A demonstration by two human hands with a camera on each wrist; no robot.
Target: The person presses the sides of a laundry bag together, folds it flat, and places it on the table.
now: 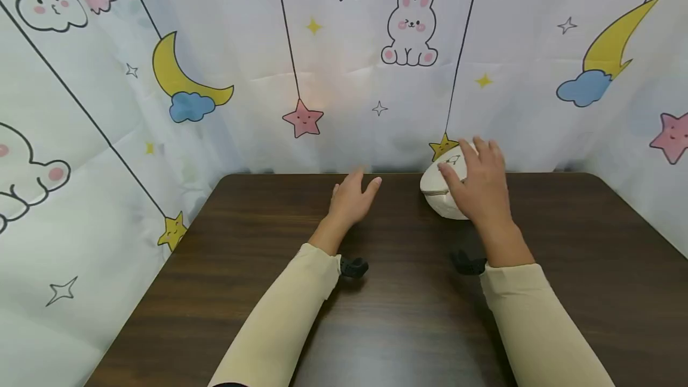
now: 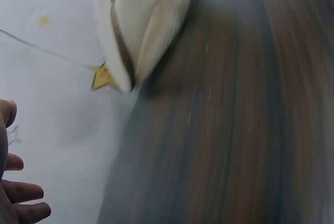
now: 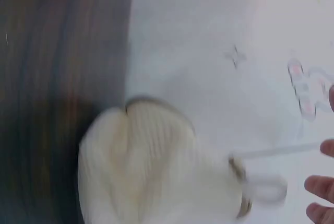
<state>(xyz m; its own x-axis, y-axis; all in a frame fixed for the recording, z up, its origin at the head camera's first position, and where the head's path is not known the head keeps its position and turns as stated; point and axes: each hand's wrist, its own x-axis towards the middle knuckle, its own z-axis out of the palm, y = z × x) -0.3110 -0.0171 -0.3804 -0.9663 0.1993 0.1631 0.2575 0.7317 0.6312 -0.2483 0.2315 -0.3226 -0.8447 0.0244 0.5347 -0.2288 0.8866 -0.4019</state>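
A cream, rounded fabric pouch [image 1: 442, 189] with a dark slit along its side and a small line drawing sits at the table's far edge. In the head view my right hand [image 1: 484, 187] is over its right side, fingers spread. The right wrist view shows those fingers [image 3: 320, 186] apart from the blurred pouch [image 3: 146, 172], which has a pale loop at one end. To the left of the pouch, my left hand [image 1: 350, 200] hovers with fingers extended and holds nothing. The left wrist view has its fingers [image 2: 22, 191] at the edge, away from the pouch [image 2: 143, 23].
A dark brown wooden table [image 1: 258, 291] spreads out under both arms. Behind it hangs a white cloth [image 1: 344, 76] printed with stars, moons and rabbits, meeting the table's far edge. Black devices [image 1: 353, 267] are worn at the wrists, beside cream sleeves.
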